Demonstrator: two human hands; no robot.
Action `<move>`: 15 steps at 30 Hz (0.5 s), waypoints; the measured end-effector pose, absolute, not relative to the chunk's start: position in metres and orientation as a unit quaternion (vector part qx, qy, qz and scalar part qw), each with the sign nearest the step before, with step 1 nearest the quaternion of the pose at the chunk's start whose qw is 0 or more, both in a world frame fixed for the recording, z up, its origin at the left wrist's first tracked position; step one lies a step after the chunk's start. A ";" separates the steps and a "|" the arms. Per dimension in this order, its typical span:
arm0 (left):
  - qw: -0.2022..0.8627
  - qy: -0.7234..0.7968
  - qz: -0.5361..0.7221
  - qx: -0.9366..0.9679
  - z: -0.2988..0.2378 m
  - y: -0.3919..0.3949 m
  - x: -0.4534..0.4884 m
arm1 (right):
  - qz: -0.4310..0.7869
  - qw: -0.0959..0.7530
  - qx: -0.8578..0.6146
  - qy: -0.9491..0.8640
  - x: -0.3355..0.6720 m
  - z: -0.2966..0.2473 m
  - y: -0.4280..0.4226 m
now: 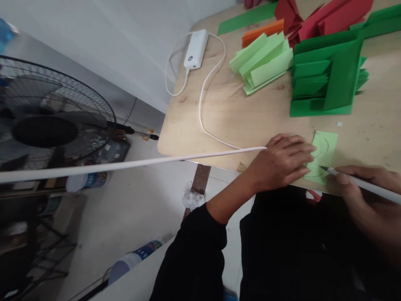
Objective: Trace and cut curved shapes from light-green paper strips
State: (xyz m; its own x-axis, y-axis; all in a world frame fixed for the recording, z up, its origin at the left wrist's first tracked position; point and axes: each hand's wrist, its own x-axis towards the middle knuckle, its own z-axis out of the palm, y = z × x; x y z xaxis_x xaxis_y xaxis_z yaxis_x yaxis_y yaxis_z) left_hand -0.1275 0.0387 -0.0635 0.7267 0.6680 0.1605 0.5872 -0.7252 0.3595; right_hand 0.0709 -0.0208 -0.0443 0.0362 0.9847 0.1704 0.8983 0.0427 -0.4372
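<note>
A small light green paper strip [321,154] lies near the table's front edge, with thin curved lines drawn on it. My left hand [282,161] rests flat on the tabletop, its fingertips touching the strip's left edge. A white pen [372,187] with a dark tip is gripped in my right hand [360,196]. The pen's tip meets the lower part of the strip. A white cable [216,136] runs across the table and passes by my left wrist.
Folded light green paper [263,62], dark green paper [328,75], red paper [328,21] and orange paper [263,31] lie at the back right. A white power bank [196,49] sits at the far left of the wooden table [184,129]. A fan [46,121] stands left.
</note>
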 end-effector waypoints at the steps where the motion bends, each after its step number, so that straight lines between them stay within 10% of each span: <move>1: 0.145 0.342 0.148 0.917 -0.064 0.039 -0.128 | 0.094 0.221 -0.685 -0.688 0.071 -0.045 -0.021; 15: 0.153 0.349 0.137 0.914 -0.062 0.039 -0.128 | 0.104 0.224 -0.689 -0.682 0.073 -0.043 -0.022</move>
State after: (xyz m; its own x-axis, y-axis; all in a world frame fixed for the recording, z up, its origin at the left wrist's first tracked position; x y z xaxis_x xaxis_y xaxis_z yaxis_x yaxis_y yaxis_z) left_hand -0.1275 0.0391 -0.0622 0.7185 0.6806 0.1433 0.5965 -0.7090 0.3762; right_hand 0.0726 -0.0215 -0.0433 0.0489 0.9855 0.1622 0.8920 0.0300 -0.4510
